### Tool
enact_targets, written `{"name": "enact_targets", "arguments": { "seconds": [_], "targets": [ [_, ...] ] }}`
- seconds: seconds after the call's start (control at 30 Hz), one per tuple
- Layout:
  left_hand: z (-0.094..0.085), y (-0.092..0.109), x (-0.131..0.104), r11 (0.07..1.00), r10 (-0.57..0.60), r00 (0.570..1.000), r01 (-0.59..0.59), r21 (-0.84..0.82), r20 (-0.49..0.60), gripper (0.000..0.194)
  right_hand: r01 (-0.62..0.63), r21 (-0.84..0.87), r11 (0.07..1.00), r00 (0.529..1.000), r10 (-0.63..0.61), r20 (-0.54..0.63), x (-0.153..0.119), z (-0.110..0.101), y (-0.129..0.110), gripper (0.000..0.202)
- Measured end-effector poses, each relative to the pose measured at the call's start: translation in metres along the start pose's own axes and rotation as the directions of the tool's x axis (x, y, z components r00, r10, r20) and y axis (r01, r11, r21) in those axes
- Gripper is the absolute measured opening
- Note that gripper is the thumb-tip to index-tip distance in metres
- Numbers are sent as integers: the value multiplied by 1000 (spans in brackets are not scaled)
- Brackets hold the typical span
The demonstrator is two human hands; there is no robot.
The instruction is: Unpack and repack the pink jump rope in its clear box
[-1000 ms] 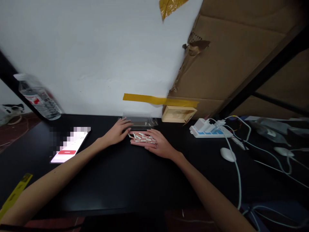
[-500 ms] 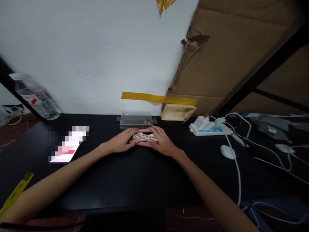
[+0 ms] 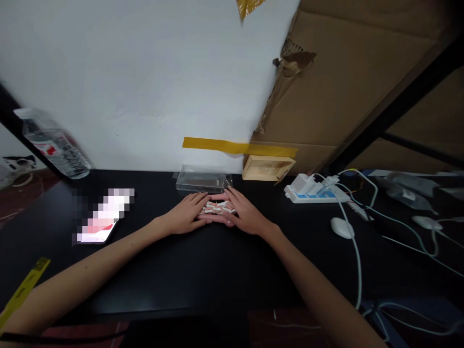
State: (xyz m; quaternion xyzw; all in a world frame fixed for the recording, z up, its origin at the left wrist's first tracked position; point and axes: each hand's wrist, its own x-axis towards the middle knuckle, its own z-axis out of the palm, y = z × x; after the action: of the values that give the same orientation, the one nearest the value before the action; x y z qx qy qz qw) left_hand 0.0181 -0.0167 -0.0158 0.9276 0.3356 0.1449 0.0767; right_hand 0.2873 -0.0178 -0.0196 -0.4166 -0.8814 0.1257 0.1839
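Note:
Between my two hands lies a pink, tray-like object [image 3: 213, 218] on the black table; many small white and pink pieces [image 3: 217, 208] fill its middle. What kind of thing it is I cannot make out. My left hand [image 3: 186, 213] curves around its left end, with the thumb along the near side. At the right end, the fingers of my right hand [image 3: 247, 212] reach to the far side and its thumb presses near the front. Both ends are hidden under the hands. Just behind stands a clear plastic case [image 3: 199, 180], close to the right fingertips.
Against the wall leans a shallow light-wooden box [image 3: 268, 169]. A power strip [image 3: 313, 193] with chargers and cables, plus a white mouse [image 3: 341, 228], sit on the right. On the left are a lit phone [image 3: 103, 224] and a water bottle [image 3: 54, 145]. The black table [image 3: 174, 280] extends toward me.
The clear case has shifted slightly left. My left hand has slid a little left and nearer, and more of the pink near side shows between the thumbs.

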Motion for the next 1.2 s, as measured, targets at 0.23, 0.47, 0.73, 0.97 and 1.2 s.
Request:
{"name": "enact_targets", "arguments": {
  "seconds": [0.23, 0.47, 0.73, 0.97, 1.2],
  "targets": [
    [0, -1, -1, 999, 3, 1000, -4, 39, 28, 66, -94, 27, 995, 974, 86, 211, -11, -21, 16, 116],
    [7, -7, -2, 996, -50, 999, 50, 70, 3, 72, -96, -4, 995, 970, 94, 222, -9, -11, 13, 100],
    [5, -4, 0, 997, -68, 998, 68, 49, 15, 76, -112, -45, 993, 974, 118, 191, -8, -3, -3, 105],
    [2, 0, -1, 992, -99, 995, 99, 84, -4, 72, -39, -24, 999, 983, 42, 180, -5, 0, -12, 106],
    [-4, 1, 0, 994, -62, 998, 62, 87, -11, 70, -9, -35, 999, 994, 13, 112, -3, 7, -10, 107]
  ]
}}
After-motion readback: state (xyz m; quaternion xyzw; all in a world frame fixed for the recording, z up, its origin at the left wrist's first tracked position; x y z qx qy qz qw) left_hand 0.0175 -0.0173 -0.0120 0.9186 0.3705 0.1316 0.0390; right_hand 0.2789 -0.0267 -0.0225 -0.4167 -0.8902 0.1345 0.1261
